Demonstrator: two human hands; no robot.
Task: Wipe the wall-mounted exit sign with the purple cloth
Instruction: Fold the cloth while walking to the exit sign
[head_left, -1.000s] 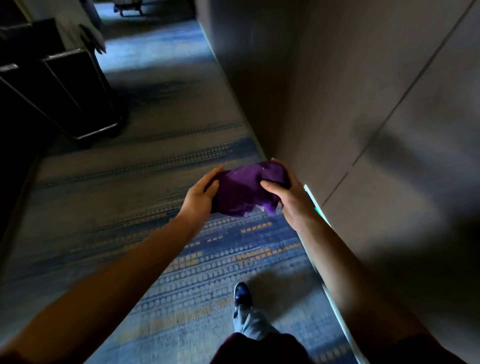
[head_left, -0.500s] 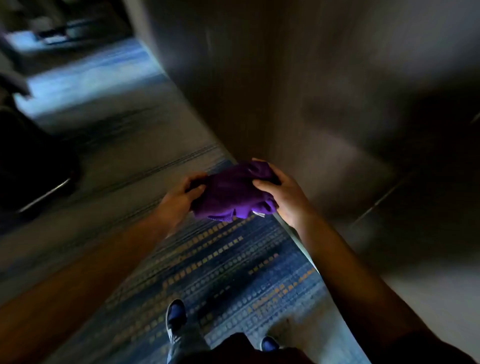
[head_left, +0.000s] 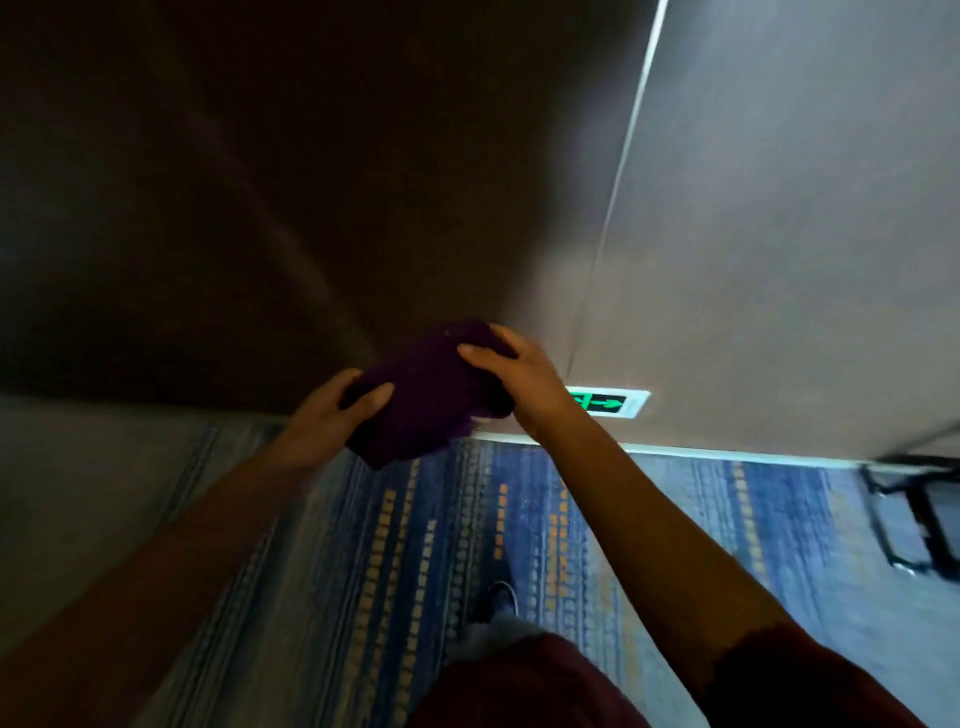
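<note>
A bunched purple cloth (head_left: 426, 395) is held in front of me between both hands. My left hand (head_left: 332, 415) grips its lower left end and my right hand (head_left: 519, 379) is closed over its upper right end. The exit sign (head_left: 608, 402), a small white-framed panel with a glowing green arrow, is set low in the grey wall (head_left: 779, 234) just above the skirting. It sits right of my right wrist, which covers its left edge. The cloth is clear of the sign.
Blue patterned carpet (head_left: 675, 519) runs along the wall's foot. A dark metal cart frame (head_left: 914, 514) stands at the right edge. A vertical seam (head_left: 618, 171) splits the wall; the left part is in deep shadow. My shoe (head_left: 498, 600) is on the carpet below.
My view has swung to the right to face the wall, and the exit sign has come into view. Both hands still hold the cloth, now closer to the wall's foot.
</note>
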